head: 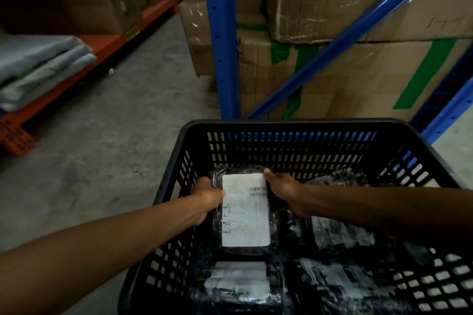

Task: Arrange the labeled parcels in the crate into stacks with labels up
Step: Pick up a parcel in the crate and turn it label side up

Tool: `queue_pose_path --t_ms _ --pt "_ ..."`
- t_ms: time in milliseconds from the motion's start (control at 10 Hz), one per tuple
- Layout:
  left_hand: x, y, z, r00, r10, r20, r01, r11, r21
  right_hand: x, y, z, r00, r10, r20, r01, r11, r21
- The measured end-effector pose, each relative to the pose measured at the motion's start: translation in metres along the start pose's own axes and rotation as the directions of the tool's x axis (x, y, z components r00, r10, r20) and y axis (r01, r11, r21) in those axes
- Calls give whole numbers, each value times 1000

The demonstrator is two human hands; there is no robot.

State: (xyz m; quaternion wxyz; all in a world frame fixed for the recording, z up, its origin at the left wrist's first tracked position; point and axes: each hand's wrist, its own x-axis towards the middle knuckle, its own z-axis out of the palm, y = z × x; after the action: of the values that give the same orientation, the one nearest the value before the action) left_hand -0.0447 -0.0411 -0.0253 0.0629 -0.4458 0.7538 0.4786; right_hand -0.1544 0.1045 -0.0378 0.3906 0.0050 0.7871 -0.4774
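Note:
A black slotted plastic crate (pixel 281 125) fills the lower right of the head view. Inside it, a black plastic-wrapped parcel (pixel 245 212) lies with its white label facing up. My left hand (pixel 207 197) grips its left edge and my right hand (pixel 284 192) grips its right edge near the top. Other wrapped parcels lie around it: one (pixel 238 281) in front with a label up, one (pixel 340 233) to the right, and another (pixel 340 284) at the near right. Part of a parcel (pixel 340 176) shows at the far right under my right arm.
A blue rack upright (pixel 220 33) and diagonal brace (pixel 358 30) stand just behind the crate, with taped cardboard boxes (pixel 345 79) behind them. An orange shelf beam (pixel 84 64) with folded grey cloth (pixel 38 64) runs along the left. Concrete floor (pixel 115 135) lies between.

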Motion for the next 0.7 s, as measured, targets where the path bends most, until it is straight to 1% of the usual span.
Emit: queue_pose_path --t_ms 100,200,300,400,500,600,700 --pt "16 1 6 999 -34 -33 38 989 140 16 14 16 998 48 26 -47 998 -33" --pt "33 4 13 994 -106 22 100 974 202 26 20 25 998 55 28 -53 996 -71" --pt "50 -2 23 987 -137 88 93 919 384 37 23 30 998 50 46 -40 980 -196" --pt "49 1 28 985 -149 91 85 862 500 37 20 36 998 58 -1 -53 902 -428" --pt "34 14 20 983 -138 118 20 729 684 25 13 36 999 33 -24 -41 765 -643" --pt "-13 41 7 963 -57 263 -199 508 838 -5 14 24 986 -143 86 159 654 -739" --pt "-40 48 1 939 -1 345 -309 443 841 -46 31 2 799 -433 417 598 506 -622"
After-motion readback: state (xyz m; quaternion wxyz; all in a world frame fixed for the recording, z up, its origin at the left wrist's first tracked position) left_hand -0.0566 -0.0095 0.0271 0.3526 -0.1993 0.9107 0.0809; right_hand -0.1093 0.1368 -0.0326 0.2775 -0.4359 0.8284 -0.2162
